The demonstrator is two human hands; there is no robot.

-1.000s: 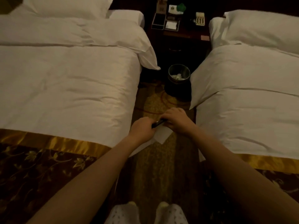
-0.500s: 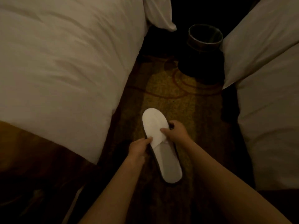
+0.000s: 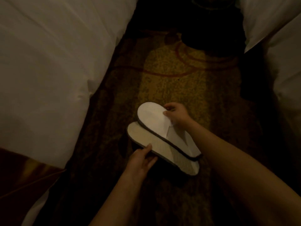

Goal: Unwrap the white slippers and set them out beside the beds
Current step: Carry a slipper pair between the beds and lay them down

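Observation:
Two flat white slippers lie partly stacked just above the carpet between the beds. The upper slipper (image 3: 152,119) has a dark sole edge and is pinched at its toe band by my right hand (image 3: 176,114). The lower slipper (image 3: 162,149) sticks out to the left and below it. My left hand (image 3: 141,159) grips the lower slipper's left edge, thumb on top. No wrapper shows.
A white-covered bed (image 3: 48,70) fills the left, with a gold and dark runner (image 3: 24,173) at its foot. Another white bed (image 3: 285,62) lines the right. A dark waste bin (image 3: 211,26) stands at the far end of the patterned carpet aisle (image 3: 171,75).
The camera has dropped closer to the floor. One slipper was held before; now the pair is slid apart into two, one in each hand.

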